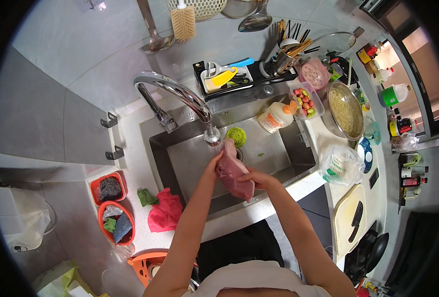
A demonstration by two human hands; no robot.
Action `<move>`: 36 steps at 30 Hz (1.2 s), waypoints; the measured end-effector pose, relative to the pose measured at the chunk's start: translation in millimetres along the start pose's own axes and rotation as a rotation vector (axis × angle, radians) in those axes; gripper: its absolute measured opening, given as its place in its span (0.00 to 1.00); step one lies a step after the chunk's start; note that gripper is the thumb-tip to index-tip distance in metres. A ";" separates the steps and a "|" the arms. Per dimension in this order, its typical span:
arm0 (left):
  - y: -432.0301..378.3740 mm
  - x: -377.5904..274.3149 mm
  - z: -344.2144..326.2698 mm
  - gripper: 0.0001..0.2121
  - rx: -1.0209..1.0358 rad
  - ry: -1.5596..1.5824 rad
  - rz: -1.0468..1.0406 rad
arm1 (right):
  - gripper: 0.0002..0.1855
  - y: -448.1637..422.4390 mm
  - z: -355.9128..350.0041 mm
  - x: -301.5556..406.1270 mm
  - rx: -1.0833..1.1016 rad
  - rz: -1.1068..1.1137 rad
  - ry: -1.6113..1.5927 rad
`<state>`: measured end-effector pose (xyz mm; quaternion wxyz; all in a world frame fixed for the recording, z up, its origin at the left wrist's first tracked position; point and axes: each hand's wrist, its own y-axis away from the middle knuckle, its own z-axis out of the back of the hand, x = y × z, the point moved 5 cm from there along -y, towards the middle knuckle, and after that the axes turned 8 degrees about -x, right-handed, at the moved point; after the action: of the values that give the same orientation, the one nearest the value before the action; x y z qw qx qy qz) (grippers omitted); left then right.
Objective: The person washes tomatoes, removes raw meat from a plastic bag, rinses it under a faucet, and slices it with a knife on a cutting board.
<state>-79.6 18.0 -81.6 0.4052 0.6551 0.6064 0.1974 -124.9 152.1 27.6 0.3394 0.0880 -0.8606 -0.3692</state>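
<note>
A long slab of raw pink meat (231, 172) with a pale fat edge is held over the stainless steel sink (189, 159). My left hand (213, 165) grips its left side, and my right hand (260, 179) grips the right side lower down. The meat's upper end lies close under the spout of the chrome faucet (212, 134); whether water is running I cannot tell. Just beyond that end, a green strainer (236, 137) sits in the basin, and the meat partly covers the drain (239, 154). A bottle with an orange cap (277, 117) leans in the sink's far right corner.
Left of the sink lie a red cloth (165, 211) and two red baskets (107, 188) of scrubbers. Along the right counter are a container of small fruits (306, 102), a bowl of pale shreds (345, 109), a plastic bag (341, 165), and a cutting board (343, 222) bearing a knife (356, 219).
</note>
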 end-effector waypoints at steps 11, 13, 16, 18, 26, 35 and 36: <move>-49.0 -40.4 40.4 0.10 -0.042 0.136 -0.285 | 0.39 32.3 10.3 6.2 -0.057 -0.025 0.146; -41.8 -46.2 50.7 0.14 -0.253 0.043 -0.237 | 0.39 30.5 13.3 5.2 -0.105 0.024 0.106; -11.6 -49.6 35.2 0.11 -0.214 -0.026 -0.358 | 0.38 19.4 15.3 3.3 -0.218 0.094 0.013; 13.9 -60.2 18.4 0.16 -0.160 -0.009 -0.415 | 0.36 5.3 16.0 1.8 -0.332 0.139 -0.029; 111.8 -104.9 -70.2 0.23 0.192 -0.378 -1.001 | 0.29 -48.6 14.1 4.0 -0.465 0.158 -0.455; 137.2 -92.8 -95.8 0.16 0.188 -0.635 -0.895 | 0.16 -84.9 -2.3 12.4 -0.413 0.066 -0.669; 135.9 -91.0 -96.0 0.15 0.197 -0.643 -0.898 | 0.17 -85.9 -3.0 10.2 -0.423 0.081 -0.645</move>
<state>-82.4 -32.2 101.3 0.5510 0.3943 0.6873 -0.2619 -139.1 85.0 -25.4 0.0765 -0.1386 -0.8307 -0.5337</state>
